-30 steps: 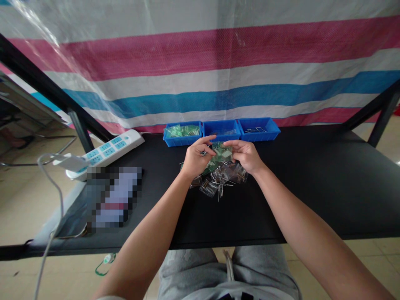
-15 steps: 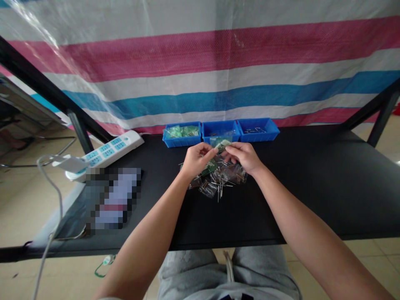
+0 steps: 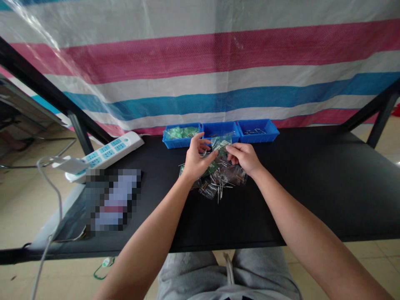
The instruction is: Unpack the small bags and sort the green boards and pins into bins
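A small clear bag of green parts (image 3: 220, 144) is held up between both hands over a heap of clear bags and loose metal pins (image 3: 218, 178) on the black table (image 3: 312, 183). My left hand (image 3: 196, 157) pinches the bag's left edge with thumb and fingers, the other fingers raised. My right hand (image 3: 244, 157) grips its right edge, fingers curled. Three blue bins stand just behind: the left bin (image 3: 181, 136) holds green bags, the middle bin (image 3: 221, 128) a few parts, the right bin (image 3: 258, 129) metal pins.
A white and blue power strip (image 3: 104, 153) lies at the back left with a white plug and cable (image 3: 46, 166). A blurred flat object (image 3: 113, 199) lies at the left front. A striped tarp (image 3: 200, 66) hangs behind. Black frame legs (image 3: 378, 114) flank the table.
The bag has been lifted a little farther toward the middle bin. My left hand's fingers have opened upward while the thumb keeps the pinch; my right hand has barely shifted.
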Available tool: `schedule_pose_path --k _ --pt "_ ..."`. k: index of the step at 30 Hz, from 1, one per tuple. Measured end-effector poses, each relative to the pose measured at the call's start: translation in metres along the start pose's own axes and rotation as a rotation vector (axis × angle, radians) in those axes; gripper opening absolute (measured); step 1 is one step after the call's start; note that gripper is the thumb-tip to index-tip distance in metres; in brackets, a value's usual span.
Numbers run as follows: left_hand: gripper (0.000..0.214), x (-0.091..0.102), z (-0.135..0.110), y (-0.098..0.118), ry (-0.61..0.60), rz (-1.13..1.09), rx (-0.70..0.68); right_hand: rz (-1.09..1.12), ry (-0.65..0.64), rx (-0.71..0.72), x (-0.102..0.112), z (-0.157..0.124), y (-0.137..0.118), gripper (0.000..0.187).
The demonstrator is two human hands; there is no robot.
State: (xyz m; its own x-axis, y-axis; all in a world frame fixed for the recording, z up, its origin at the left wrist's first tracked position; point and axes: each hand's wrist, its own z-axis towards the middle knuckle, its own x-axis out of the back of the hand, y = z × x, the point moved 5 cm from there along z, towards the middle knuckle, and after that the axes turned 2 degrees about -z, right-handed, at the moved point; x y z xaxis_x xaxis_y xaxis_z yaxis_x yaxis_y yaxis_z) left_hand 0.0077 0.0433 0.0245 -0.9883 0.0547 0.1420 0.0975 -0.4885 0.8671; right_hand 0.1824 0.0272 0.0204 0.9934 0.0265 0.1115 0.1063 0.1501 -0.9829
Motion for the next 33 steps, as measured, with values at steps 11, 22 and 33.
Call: schedule_pose_path --k 11,22,33 --pt "0.034 0.016 0.007 -0.002 0.144 0.019 0.053 0.021 -0.028 0.013 -0.004 0.001 0.007 0.038" --pt "0.021 0.093 0.017 -0.018 0.525 0.787 0.012 -0.051 -0.004 0.025 0.001 0.003 0.013 0.038" --pt "0.046 0.094 0.018 -0.023 0.499 0.733 0.172 -0.134 -0.064 0.041 -0.005 -0.002 0.008 0.039"
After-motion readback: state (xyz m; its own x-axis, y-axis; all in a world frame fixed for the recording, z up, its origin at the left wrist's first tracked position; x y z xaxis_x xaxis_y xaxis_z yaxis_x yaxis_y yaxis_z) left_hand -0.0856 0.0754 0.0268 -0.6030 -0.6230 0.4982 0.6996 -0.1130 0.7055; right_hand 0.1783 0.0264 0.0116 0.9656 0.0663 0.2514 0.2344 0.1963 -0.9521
